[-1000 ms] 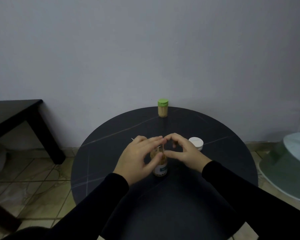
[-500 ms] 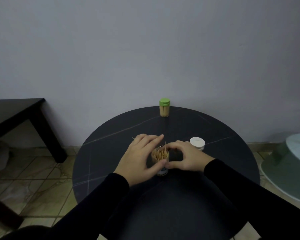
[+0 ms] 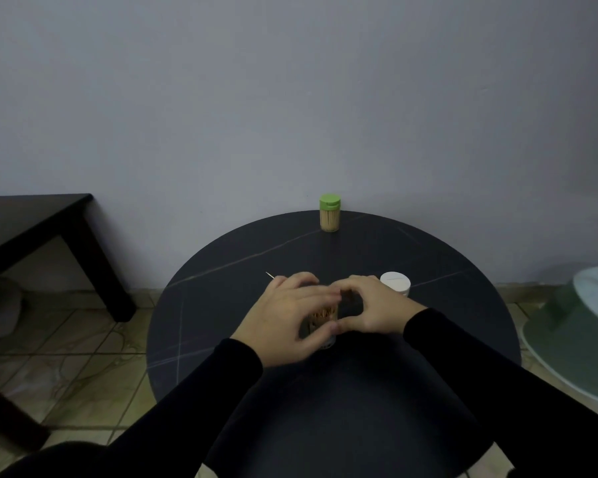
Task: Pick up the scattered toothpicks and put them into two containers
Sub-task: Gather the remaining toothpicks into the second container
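Left hand point(image 3: 287, 315) has slid over the jar point(image 3: 321, 320), its fingers now covering the mouth, thumb curled round the jar's front. Jar: mid-bench point(image 3: 221, 305), toothpicks upright inside. Right hand point(image 3: 370, 307): curled against the jar's right side. Loose toothpick point(image 3: 270, 275): beyond the left hand. White lid point(image 3: 395, 282): just beside the right hand. Green-capped jar point(image 3: 329, 212): far edge.
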